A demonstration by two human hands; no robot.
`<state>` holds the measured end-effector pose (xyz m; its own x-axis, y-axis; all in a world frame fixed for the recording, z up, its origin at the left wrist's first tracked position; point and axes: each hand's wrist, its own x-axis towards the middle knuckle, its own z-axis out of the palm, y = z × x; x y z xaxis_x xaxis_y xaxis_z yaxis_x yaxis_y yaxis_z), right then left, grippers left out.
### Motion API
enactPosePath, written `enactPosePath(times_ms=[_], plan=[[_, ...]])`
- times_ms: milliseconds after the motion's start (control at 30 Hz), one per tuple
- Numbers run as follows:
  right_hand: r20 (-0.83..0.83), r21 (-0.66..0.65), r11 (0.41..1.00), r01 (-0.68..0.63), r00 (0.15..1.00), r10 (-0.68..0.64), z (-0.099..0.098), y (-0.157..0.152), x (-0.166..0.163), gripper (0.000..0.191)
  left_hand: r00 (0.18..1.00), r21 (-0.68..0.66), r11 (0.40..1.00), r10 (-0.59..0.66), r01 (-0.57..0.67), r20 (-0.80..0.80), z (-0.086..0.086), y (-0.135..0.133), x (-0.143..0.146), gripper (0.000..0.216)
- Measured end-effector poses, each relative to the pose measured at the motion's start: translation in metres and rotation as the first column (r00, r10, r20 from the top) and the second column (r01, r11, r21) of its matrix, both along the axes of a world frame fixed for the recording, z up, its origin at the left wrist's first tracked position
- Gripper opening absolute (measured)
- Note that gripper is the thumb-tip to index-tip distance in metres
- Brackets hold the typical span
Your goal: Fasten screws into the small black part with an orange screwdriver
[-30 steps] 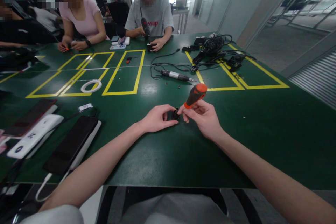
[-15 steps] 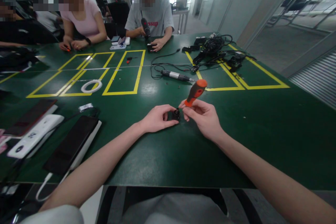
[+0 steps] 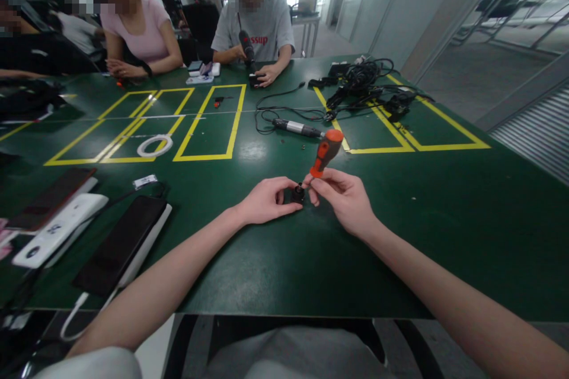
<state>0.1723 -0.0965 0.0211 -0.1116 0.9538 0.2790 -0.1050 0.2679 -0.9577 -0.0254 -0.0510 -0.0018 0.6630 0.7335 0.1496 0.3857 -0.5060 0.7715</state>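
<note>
On the green table, my left hand (image 3: 269,200) is closed around a small black part (image 3: 297,194), thumb on the near side and fingers on the far side. A screwdriver (image 3: 326,151) with an orange and grey handle is pinched low down by my right hand (image 3: 344,196). Its handle leans up and to the right, and the shaft points down-left at the top of the black part. Whether the tip touches the part is too small to tell.
Beyond my hands lies a corded electric screwdriver (image 3: 297,128). Tangled black cables (image 3: 360,86) are at the back right. A white tape roll (image 3: 154,145), a phone (image 3: 122,243) and a power strip (image 3: 62,230) lie left. Across the table, a person (image 3: 255,35) holds a black tool.
The screwdriver's handle has swung slightly left and its tip has come to the black part's top. My left hand stays put. The co-worker in pink has brought their hands together.
</note>
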Motion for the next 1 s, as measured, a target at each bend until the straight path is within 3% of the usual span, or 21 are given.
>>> enactPosePath(times_ms=[133, 300, 533, 1000], plan=[[-0.051, -0.009, 1.0, -0.011, 0.999, 0.011, -0.0007, -0.0004, -0.0015, 0.039, 1.0, 0.01, 1.0, -0.004, 0.004, -0.005, 0.0003, -0.0003, -0.0001, 0.029], [0.002, -0.006, 0.999, 0.037, 0.999, -0.037, -0.0005, -0.0002, -0.0001, 0.038, 0.999, -0.007, 1.0, 0.022, -0.022, -0.027, -0.0005, -0.0004, 0.0002, 0.032], [-0.059, 0.0, 1.0, -0.031, 0.998, 0.03, -0.0035, 0.0013, -0.0003, 0.037, 1.0, -0.004, 1.0, 0.008, -0.008, -0.007, 0.0001, -0.0002, 0.0003, 0.03], [-0.064, -0.011, 1.0, -0.007, 0.998, 0.007, -0.0039, 0.0011, -0.0002, 0.038, 1.0, -0.008, 1.0, 0.006, -0.006, -0.01, 0.0001, 0.0004, 0.0001, 0.031]])
